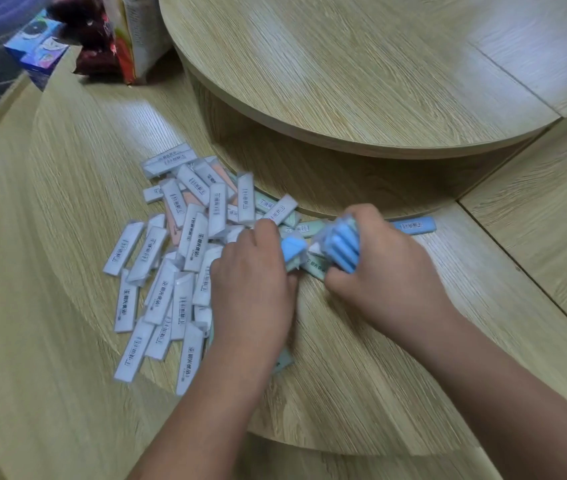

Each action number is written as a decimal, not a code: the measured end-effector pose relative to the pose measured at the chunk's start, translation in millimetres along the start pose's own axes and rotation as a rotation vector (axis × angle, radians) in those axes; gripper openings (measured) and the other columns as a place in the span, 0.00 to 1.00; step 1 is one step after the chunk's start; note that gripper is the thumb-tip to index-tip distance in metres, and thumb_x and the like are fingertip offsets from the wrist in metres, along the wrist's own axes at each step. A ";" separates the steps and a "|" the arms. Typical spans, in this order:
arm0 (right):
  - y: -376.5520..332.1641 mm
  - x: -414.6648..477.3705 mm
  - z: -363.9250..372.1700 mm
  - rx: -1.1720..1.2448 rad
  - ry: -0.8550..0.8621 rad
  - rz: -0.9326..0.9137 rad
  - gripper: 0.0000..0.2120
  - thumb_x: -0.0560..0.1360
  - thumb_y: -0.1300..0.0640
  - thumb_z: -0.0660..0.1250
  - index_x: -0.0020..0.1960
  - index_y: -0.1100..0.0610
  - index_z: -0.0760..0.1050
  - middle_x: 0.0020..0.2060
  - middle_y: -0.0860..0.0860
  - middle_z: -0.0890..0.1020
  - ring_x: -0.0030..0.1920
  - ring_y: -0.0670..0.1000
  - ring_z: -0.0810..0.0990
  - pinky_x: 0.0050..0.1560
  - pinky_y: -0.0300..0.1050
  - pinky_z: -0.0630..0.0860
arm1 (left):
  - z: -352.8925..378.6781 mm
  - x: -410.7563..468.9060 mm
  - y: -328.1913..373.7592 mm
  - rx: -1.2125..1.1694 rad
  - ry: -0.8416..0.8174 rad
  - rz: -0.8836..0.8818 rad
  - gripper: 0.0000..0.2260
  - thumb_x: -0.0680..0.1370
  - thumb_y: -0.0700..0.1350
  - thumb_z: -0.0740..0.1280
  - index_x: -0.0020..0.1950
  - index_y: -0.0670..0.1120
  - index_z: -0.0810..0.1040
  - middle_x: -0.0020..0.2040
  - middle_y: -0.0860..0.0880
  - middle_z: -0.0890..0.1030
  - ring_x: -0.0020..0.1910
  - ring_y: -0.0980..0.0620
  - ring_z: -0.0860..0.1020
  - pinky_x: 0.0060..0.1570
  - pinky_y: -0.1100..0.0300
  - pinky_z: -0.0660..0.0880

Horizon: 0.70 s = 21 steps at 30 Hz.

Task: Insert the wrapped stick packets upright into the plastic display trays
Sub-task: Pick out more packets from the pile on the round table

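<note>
Head view: wrapped stick packets [171, 268] lie loose in a heap on wooden table [67, 393], no display tray visible, so none inserted yet. Right hand [384, 268] clenched round blue packets [342, 249]; left hand [252, 285] pinches one.

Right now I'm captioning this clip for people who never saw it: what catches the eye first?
A heap of wrapped stick packets sprawls across the wooden table, mostly left of centre. Just right of it, the right hand grips a bundle of blue sticks, while the left hand holds one blue packet.
</note>
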State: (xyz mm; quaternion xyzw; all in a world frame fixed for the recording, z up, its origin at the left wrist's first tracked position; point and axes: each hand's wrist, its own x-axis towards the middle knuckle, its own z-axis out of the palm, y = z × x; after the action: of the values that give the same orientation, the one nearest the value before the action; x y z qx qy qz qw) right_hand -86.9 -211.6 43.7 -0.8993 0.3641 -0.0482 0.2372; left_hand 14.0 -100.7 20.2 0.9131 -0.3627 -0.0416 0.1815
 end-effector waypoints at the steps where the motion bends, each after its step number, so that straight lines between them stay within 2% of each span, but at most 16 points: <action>1: -6.0 3.5 5.2 0.001 -0.022 -0.023 0.23 0.68 0.51 0.70 0.59 0.47 0.65 0.42 0.45 0.76 0.41 0.50 0.75 0.39 0.45 0.70 | -4.7 1.7 -2.3 -0.061 0.010 -0.013 0.17 0.72 0.46 0.72 0.50 0.50 0.64 0.47 0.49 0.74 0.46 0.44 0.74 0.42 0.51 0.68; 5: -14.0 10.3 17.8 -0.110 -0.059 -0.051 0.22 0.69 0.52 0.69 0.60 0.48 0.67 0.43 0.46 0.75 0.42 0.50 0.74 0.37 0.46 0.71 | -32.4 2.4 -16.3 -0.226 0.053 -0.084 0.19 0.74 0.51 0.72 0.54 0.52 0.64 0.46 0.51 0.76 0.43 0.47 0.74 0.40 0.53 0.68; 8: -16.1 8.7 20.8 -0.227 -0.041 -0.112 0.23 0.70 0.51 0.69 0.63 0.49 0.67 0.46 0.47 0.76 0.44 0.52 0.77 0.36 0.44 0.67 | -56.7 -3.6 -34.5 -0.287 0.071 -0.152 0.21 0.72 0.47 0.71 0.57 0.54 0.62 0.44 0.52 0.75 0.42 0.46 0.75 0.39 0.52 0.68; 11: -20.0 4.1 26.1 -0.324 -0.020 -0.173 0.24 0.72 0.48 0.69 0.65 0.48 0.66 0.49 0.48 0.78 0.48 0.53 0.78 0.36 0.44 0.66 | -71.1 -17.1 -54.8 -0.247 -0.004 -0.154 0.22 0.71 0.47 0.71 0.56 0.56 0.60 0.42 0.56 0.74 0.39 0.47 0.74 0.33 0.54 0.64; 17: -21.7 9.2 20.8 -0.294 -0.092 -0.165 0.26 0.71 0.49 0.68 0.67 0.47 0.65 0.46 0.49 0.78 0.46 0.54 0.79 0.37 0.45 0.70 | -69.8 -56.5 -68.7 -0.228 -0.161 -0.222 0.25 0.70 0.50 0.69 0.65 0.56 0.64 0.51 0.56 0.74 0.46 0.51 0.74 0.39 0.55 0.68; 20: -20.8 8.2 13.8 -0.283 -0.110 -0.151 0.25 0.70 0.47 0.67 0.64 0.46 0.65 0.43 0.47 0.77 0.44 0.53 0.78 0.37 0.45 0.71 | -71.8 -72.6 -61.5 -0.255 -0.201 -0.139 0.20 0.71 0.50 0.68 0.56 0.66 0.63 0.48 0.61 0.74 0.44 0.59 0.74 0.36 0.62 0.68; 21: -19.7 6.2 10.3 -0.269 -0.106 -0.140 0.24 0.69 0.47 0.67 0.64 0.45 0.65 0.42 0.47 0.77 0.43 0.52 0.78 0.37 0.46 0.73 | -71.5 -76.8 -56.9 -0.259 -0.208 -0.086 0.18 0.70 0.51 0.67 0.54 0.66 0.62 0.47 0.62 0.74 0.44 0.60 0.74 0.36 0.63 0.69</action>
State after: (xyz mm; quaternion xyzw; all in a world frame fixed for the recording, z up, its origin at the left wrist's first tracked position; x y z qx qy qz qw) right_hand -67.2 -199.5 43.2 -0.9475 0.2905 0.0321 0.1296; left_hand 9.4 11.0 61.9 0.8875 -0.3316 -0.1901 0.2573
